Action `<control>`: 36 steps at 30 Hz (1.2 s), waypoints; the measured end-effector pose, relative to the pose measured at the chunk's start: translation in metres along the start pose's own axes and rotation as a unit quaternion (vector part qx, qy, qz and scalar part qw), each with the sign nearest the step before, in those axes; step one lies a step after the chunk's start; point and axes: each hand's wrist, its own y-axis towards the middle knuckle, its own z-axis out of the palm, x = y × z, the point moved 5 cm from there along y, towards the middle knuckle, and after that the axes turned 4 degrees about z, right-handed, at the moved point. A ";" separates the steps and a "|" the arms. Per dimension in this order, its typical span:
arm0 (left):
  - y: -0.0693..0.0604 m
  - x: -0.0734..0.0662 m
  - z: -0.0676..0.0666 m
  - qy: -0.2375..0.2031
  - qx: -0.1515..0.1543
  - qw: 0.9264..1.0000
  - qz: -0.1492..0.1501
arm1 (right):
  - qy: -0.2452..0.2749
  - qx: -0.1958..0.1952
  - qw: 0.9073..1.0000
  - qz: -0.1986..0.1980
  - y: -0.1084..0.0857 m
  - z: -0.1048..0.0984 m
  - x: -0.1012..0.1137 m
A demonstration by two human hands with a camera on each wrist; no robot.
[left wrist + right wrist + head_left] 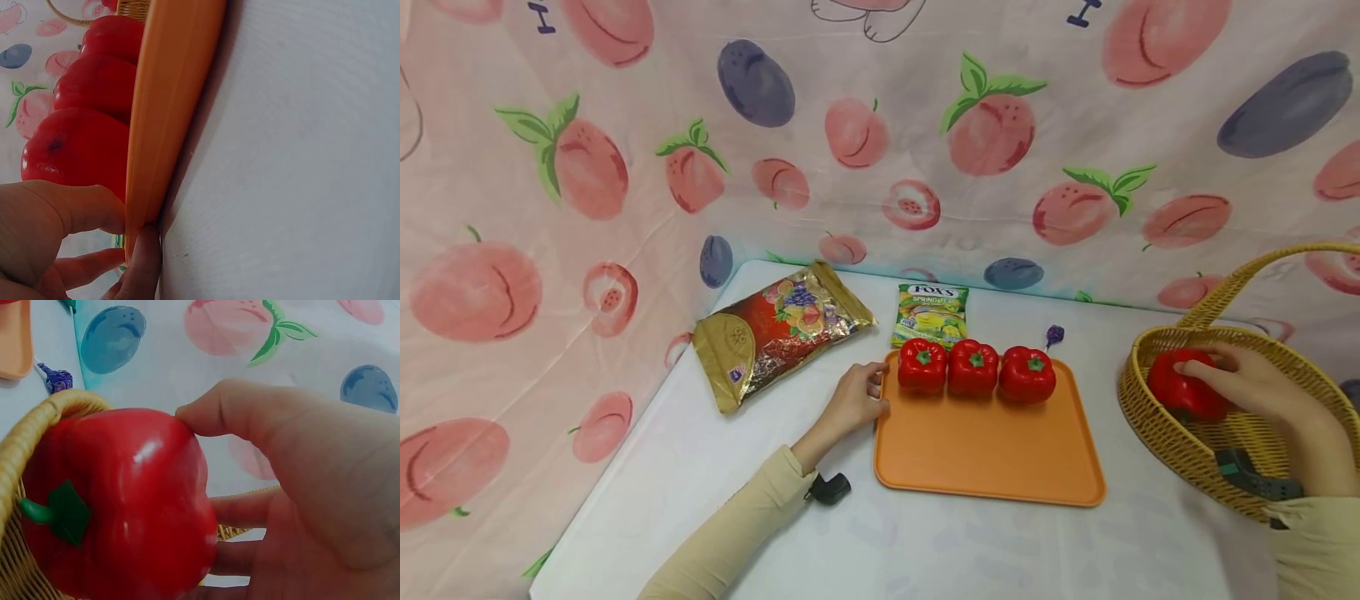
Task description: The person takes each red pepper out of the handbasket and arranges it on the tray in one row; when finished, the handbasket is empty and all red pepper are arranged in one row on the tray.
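Observation:
My right hand (1262,385) grips a red bell pepper (1178,385) inside the wicker basket (1157,450). In the right wrist view that pepper (131,487) has its green stem turned away from the palm, with the thumb on one side and the fingers behind. Three more red bell peppers (973,369) stand in a row along the far edge of the orange tray (985,454). At the tray's left rim, my left hand (852,402) pinches the edge; the left wrist view shows thumb and fingers (142,265) on either side of it.
A large gold and red packet (782,329) lies at the back left. Behind the tray are a green candy bag (929,315) and a purple-wrapped lollipop (1055,335). The basket's tall handle (1225,292) arches over its right side. Fruit-printed cloth (880,100) hangs behind the table.

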 end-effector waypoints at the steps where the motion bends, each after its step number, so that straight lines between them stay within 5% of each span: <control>1: 0.000 0.000 0.000 0.000 0.000 1.000 0.001 | 0.001 -0.004 1.000 -0.001 0.000 -0.001 0.001; 10: 0.000 -0.001 -0.001 0.001 0.003 1.000 -0.002 | 0.023 -0.007 1.000 0.001 -0.002 -0.005 0.009; 27: -0.001 0.000 0.001 0.002 0.011 1.000 -0.006 | -0.018 -0.011 0.999 -0.030 0.004 0.005 0.013; 36: -0.001 0.001 0.001 0.003 0.008 1.000 -0.009 | 0.018 -0.050 0.998 -0.036 0.003 0.002 0.025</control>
